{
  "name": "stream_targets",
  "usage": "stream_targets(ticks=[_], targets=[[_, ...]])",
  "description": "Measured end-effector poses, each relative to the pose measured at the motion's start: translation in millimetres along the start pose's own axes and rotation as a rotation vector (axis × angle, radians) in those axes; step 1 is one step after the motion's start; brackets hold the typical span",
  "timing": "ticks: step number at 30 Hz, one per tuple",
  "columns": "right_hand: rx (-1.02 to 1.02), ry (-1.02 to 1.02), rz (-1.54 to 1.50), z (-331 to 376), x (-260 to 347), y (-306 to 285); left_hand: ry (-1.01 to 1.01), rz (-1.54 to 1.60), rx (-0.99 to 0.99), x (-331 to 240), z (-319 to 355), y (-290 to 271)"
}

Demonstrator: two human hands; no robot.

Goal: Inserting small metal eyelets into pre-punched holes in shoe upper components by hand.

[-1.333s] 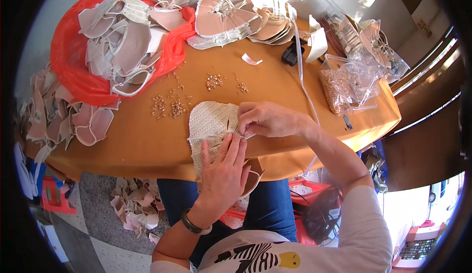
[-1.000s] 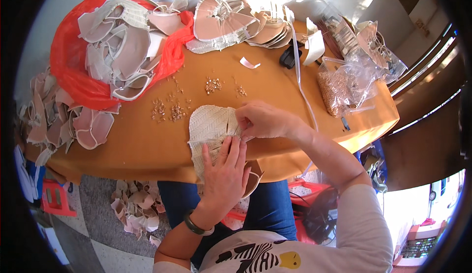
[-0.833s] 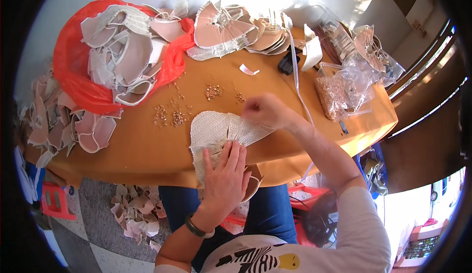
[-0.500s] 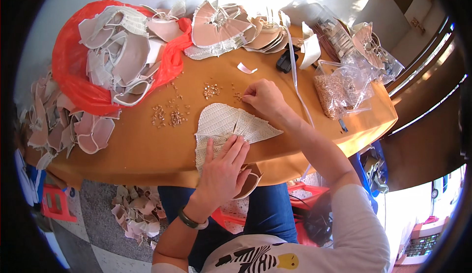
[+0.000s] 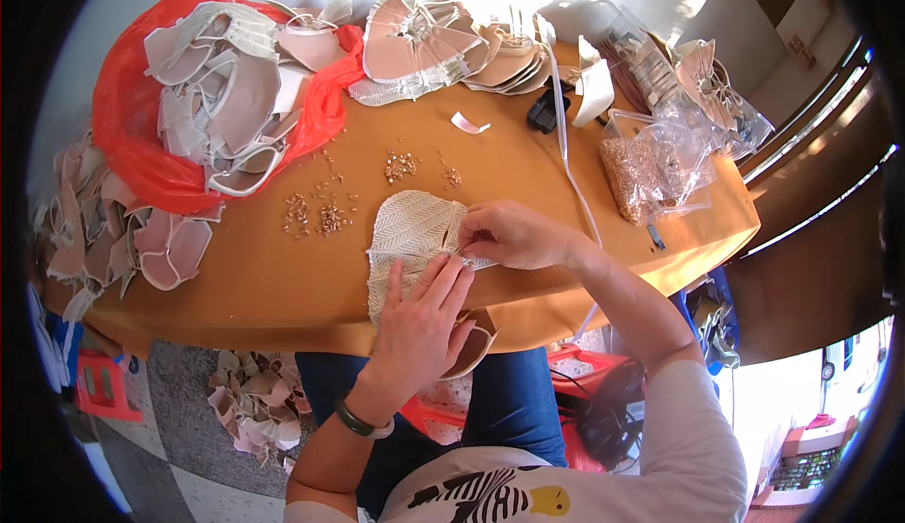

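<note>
A cream, herringbone-patterned fabric shoe-upper piece [image 5: 407, 240] is lying flat near the front edge of the orange-brown wooden desk [image 5: 528, 170]. The left hand [image 5: 419, 325] is pressing down on its lower part with fingers spread, the grip open and flat. The right hand [image 5: 509, 236] is pinching the piece's right edge, its grip closed on the fabric between thumb and fingertips. Small heaps of gold beads [image 5: 325, 214] are lying just beyond the piece. A red plastic bag [image 5: 132, 146] is holding pale pink shoe parts at the far left, and clear bags of beads [image 5: 650, 165] are sitting to the right.
</note>
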State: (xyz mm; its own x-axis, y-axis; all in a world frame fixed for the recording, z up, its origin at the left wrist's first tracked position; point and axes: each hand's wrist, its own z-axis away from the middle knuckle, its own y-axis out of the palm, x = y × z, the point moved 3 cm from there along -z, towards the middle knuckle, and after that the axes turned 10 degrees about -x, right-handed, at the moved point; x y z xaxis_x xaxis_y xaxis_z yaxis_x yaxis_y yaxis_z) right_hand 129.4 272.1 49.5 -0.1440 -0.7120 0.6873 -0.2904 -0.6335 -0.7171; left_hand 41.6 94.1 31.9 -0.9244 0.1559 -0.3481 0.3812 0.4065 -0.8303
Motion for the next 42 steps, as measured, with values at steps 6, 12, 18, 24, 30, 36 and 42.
stream_targets(ticks=[6,12,18,24,30,36,42], targets=[[-0.021,-0.03,0.089,-4,3,2,0.016,-0.015,-0.011,1,2,2],[0.001,0.028,0.117,-7,4,3,0.018,-0.008,-0.014,3,4,2],[0.051,0.09,0.098,-8,5,-1,0.027,-0.024,-0.022,3,4,2],[0.034,0.038,0.104,-7,2,0,0.024,-0.022,-0.035,3,5,3],[0.047,0.121,0.114,-15,2,1,0.021,-0.034,-0.03,2,5,3],[0.051,0.279,0.21,-24,1,-8,0.025,-0.099,-0.027,-6,4,6],[0.178,0.495,-0.175,-29,-20,-15,-0.1,-0.165,0.01,-20,-5,12]])
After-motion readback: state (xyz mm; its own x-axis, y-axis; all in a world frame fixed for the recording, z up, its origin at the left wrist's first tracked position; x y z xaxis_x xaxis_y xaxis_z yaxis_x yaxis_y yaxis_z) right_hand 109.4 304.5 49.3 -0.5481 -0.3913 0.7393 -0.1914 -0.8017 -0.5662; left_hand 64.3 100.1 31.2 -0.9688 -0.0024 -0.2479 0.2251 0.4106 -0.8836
